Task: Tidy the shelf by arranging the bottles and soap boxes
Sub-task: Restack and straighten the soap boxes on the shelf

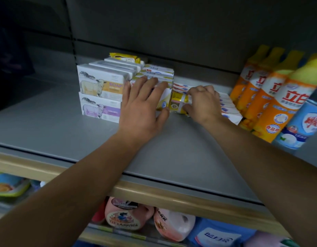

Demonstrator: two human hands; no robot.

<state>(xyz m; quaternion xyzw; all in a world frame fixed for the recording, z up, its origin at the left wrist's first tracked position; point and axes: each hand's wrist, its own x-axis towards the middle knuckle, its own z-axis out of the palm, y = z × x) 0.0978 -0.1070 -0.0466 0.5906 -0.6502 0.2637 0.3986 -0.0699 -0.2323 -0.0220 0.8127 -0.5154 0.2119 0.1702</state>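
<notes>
On the grey shelf (52,118), white soap boxes with a sheep picture (100,86) stand in two tiers at the left. My left hand (143,106) lies flat with straight fingers against a stack of white and yellow soap boxes (159,72) beside them. My right hand (204,104) grips a small gold-wrapped soap box (178,103) lying on the shelf between that stack and a row of white soap boxes (230,107). Orange bottles with yellow caps (271,97) stand at the right, with a blue and white bottle (303,125) in front of them.
A yellow packet (124,57) sits behind the sheep boxes against the dark back wall. The shelf's wooden front edge (154,193) runs below my arms. Pink and blue refill pouches (172,223) fill the shelf underneath.
</notes>
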